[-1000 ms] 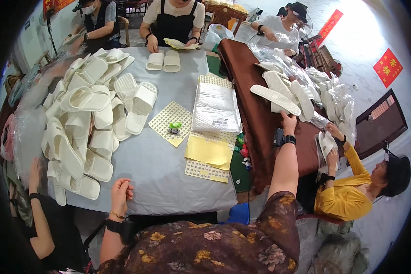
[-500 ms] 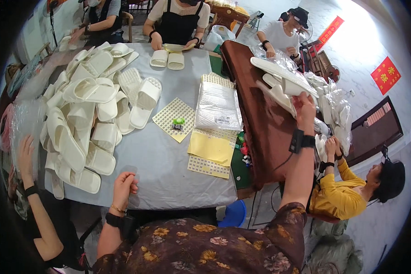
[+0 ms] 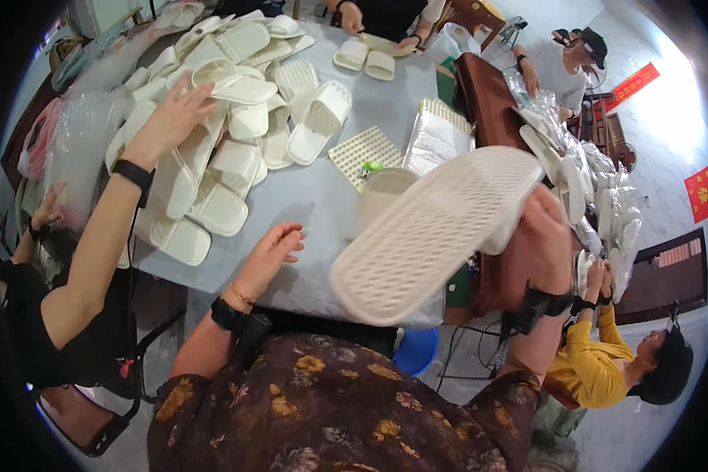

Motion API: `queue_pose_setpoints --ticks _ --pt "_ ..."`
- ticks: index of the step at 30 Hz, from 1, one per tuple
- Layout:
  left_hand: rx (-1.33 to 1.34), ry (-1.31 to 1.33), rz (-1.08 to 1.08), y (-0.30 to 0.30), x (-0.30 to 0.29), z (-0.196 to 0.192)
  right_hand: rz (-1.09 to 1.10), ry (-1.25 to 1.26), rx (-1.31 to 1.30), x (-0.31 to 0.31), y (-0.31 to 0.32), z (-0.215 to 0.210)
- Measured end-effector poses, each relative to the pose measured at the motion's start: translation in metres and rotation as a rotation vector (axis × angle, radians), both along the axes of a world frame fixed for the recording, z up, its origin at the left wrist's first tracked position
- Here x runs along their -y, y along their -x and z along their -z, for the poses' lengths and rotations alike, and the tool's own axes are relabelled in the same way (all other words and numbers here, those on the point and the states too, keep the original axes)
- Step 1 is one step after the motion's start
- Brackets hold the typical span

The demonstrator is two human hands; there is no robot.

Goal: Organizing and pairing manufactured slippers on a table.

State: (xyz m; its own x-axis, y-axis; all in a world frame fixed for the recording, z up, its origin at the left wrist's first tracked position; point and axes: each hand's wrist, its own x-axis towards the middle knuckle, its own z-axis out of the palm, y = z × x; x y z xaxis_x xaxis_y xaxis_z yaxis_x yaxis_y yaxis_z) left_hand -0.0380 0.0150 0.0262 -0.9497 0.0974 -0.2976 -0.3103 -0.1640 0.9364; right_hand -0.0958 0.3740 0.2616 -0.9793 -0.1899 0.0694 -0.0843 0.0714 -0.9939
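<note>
I've got the slipper [image 3: 440, 232] gripped in my right hand [image 3: 547, 244], sole up, long axis near-left to far-right; left hand [image 3: 271, 252] empty, fingers loosely curled on the surface [image 3: 322, 200].

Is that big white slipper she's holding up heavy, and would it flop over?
Probably light: the right hand lifts the white slipper by one end alone. It seems fairly stiff, since the long sole sticks out almost straight without drooping. The bumpy grid pattern on the sole likely makes it grippy, not slippery. It looks unlikely to break if dropped.
</note>
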Motion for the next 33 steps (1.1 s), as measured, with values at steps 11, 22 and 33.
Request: queue_pose_setpoints --ticks 11,22,33 --pt "-0.084 0.055 0.19 -0.023 0.027 -0.011 -0.455 -0.88 -0.023 0.113 0.038 0.094" --pt "-0.193 0.114 0.219 -0.035 0.009 -0.02 -0.457 -0.433 0.178 0.123 0.019 0.144" --pt "0.056 -0.34 -0.006 -0.025 0.004 -0.06 -0.371 -0.204 0.381 0.093 -0.02 0.192"
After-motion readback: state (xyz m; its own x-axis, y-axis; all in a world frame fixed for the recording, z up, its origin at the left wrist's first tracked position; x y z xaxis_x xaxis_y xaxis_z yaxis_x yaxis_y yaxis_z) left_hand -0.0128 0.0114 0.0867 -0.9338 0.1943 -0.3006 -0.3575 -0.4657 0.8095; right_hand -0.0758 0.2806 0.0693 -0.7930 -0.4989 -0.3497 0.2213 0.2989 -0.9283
